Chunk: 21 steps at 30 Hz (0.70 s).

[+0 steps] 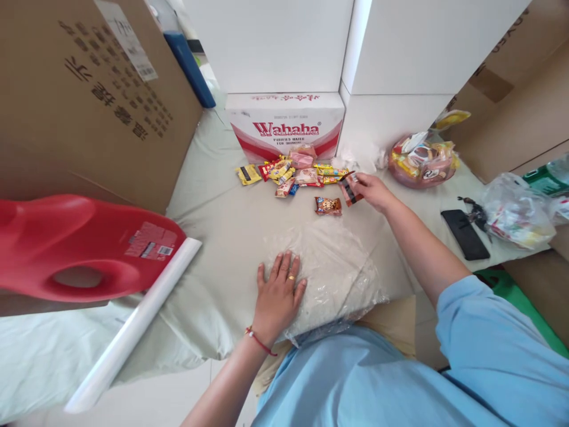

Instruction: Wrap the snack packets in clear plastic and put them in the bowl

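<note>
My left hand (279, 290) lies flat with fingers spread on the left edge of a sheet of clear plastic film (333, 273) on the cloth-covered table. My right hand (371, 191) pinches a small brown snack packet (351, 190) near the right end of the snack pile. Just left of that packet, another brown snack packet (328, 206) with a spotted print rests on the cloth. Behind it is a heap of wrapped snacks (306, 176) in yellow, red and pink wrappers.
A Wahaha water carton (287, 127) stands behind the snacks. At left are a red plastic jug (89, 249), a white roll (133, 326) and a large cardboard box (102, 101). On the right are a filled snack basket (422, 163), a black phone (465, 235) and a plastic bag (515, 210).
</note>
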Each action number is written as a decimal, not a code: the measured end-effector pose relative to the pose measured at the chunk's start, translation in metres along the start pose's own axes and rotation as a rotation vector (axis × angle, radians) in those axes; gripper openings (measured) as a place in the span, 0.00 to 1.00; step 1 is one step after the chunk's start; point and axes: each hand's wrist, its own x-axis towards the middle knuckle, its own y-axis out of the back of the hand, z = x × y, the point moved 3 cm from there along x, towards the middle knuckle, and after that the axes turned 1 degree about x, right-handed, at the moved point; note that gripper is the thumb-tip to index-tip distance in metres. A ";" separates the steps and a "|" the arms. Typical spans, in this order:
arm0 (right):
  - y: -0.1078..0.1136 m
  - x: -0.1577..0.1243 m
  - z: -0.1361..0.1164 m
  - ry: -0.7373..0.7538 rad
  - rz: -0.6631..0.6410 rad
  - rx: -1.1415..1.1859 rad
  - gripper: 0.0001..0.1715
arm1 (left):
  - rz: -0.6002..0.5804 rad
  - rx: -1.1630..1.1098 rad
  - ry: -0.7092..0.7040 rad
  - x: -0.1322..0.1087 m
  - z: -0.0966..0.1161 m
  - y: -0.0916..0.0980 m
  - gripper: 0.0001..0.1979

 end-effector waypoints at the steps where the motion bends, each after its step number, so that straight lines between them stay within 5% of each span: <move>1: -0.005 0.000 -0.007 0.053 -0.077 0.013 0.22 | 0.003 0.001 0.000 0.000 0.000 0.000 0.28; 5: -0.033 0.002 -0.033 0.217 -0.312 -0.105 0.18 | 0.000 0.017 -0.001 0.000 0.001 0.001 0.28; 9: -0.049 0.009 -0.040 0.145 -0.368 -0.341 0.14 | 0.001 0.027 0.003 0.000 0.002 0.001 0.28; 17: -0.020 0.018 -0.014 -0.057 -0.114 -0.310 0.14 | 0.004 0.020 0.006 -0.001 0.000 -0.002 0.29; 21: -0.014 0.016 -0.004 -0.166 -0.026 -0.022 0.17 | 0.012 0.017 0.010 0.000 0.001 -0.001 0.28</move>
